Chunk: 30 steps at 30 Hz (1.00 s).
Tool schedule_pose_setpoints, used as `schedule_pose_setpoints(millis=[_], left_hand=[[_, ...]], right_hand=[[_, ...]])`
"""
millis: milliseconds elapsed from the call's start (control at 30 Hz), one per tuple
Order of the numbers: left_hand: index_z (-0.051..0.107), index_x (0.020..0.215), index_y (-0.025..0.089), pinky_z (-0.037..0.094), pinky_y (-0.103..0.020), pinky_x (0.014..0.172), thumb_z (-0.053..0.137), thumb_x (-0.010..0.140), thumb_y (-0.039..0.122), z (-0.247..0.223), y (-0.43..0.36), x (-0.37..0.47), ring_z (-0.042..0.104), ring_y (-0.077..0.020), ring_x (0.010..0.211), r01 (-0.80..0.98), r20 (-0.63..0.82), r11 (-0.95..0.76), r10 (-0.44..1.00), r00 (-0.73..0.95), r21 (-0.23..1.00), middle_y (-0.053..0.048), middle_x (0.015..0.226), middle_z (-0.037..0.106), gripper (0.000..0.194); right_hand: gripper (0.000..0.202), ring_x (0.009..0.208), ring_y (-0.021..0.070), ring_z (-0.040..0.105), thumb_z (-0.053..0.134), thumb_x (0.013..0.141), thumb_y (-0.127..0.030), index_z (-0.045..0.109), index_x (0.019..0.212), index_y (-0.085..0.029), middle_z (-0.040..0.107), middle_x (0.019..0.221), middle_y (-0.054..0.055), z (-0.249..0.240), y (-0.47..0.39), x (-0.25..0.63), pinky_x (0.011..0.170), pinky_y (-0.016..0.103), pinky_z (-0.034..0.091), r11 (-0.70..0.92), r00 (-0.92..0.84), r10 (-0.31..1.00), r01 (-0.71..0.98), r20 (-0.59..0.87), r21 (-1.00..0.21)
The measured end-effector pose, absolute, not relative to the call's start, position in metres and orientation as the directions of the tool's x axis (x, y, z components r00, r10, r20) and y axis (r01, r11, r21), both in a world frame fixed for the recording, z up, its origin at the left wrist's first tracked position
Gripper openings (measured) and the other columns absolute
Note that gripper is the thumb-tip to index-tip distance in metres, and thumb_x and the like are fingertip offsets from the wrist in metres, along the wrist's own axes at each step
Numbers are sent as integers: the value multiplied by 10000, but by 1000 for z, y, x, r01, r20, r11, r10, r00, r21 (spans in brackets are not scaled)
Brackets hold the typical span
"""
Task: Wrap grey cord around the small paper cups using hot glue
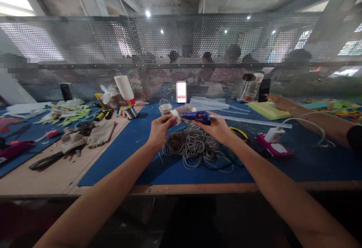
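Note:
Closed fingers of my left hand (161, 126) grip a small white paper cup (177, 115), which is tipped on its side. Grey cord appears to cover part of it, though its far side is partly hidden. A blue hot glue gun (198, 117) is in my right hand (216, 127), its nozzle at the cup's side; whether they touch I cannot tell. From its rear sticks a long clear glue stick (254, 120). Beneath both hands lies a tangled heap of grey cord (195, 144). Just behind my left hand stands a small white basket (165, 108) with a looped handle.
Stacked paper cups (124, 88) lean at back left, near gloves (102, 134) and scissors (85, 123). A phone (181, 91) stands before the perforated screen (181, 44). On the right are a magenta power block (274, 146), a paper pad (268, 110) and another person's hand (278, 101).

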<state>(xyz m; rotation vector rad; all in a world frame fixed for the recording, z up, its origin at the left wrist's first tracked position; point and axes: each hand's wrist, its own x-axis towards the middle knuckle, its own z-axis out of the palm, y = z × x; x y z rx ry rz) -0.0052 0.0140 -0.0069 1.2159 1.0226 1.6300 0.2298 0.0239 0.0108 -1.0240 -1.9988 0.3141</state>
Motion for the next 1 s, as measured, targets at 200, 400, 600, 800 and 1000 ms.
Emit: schedule_pose_setpoints(millis=[200,400,600,800,1000], left_hand=[[782,818,170,448,-263,710,868,622,425,-7,15,-6,574,-129,687,-148,281,-309,942,-186,939,-27,733,693,333],[778,807,168,450,-269,707,872,609,422,-6,15,-5,584,-131,683,-157,274,-306,942,-194,939,-29,734,692,335],[777,806,163,452,-258,706,880,605,406,-6,15,-5,582,-122,680,-186,267,-303,944,-192,935,-23,722,682,332],[776,806,162,449,-254,701,876,616,396,-5,14,-6,583,-123,686,-203,259,-297,947,-191,933,-23,714,676,318],[772,812,150,450,-254,703,884,602,399,-5,16,-6,586,-122,686,-224,255,-296,947,-194,929,-24,716,675,344]], right_hand=[[278,793,214,590,652,838,-516,641,903,-246,655,828,30,10,24,229,693,345,433,630,-304,766,534,567,-564],[281,813,221,604,657,835,-520,637,924,-254,661,854,31,9,25,229,707,357,448,639,-309,761,512,571,-575],[297,780,213,585,652,834,-538,626,905,-250,646,834,31,9,26,230,681,353,441,642,-317,759,510,568,-573],[295,753,207,564,643,838,-533,639,889,-242,616,793,30,7,27,231,658,346,411,646,-328,753,531,570,-548],[318,756,202,572,628,857,-548,648,907,-234,622,803,31,9,26,230,669,331,411,660,-356,737,565,575,-496]])
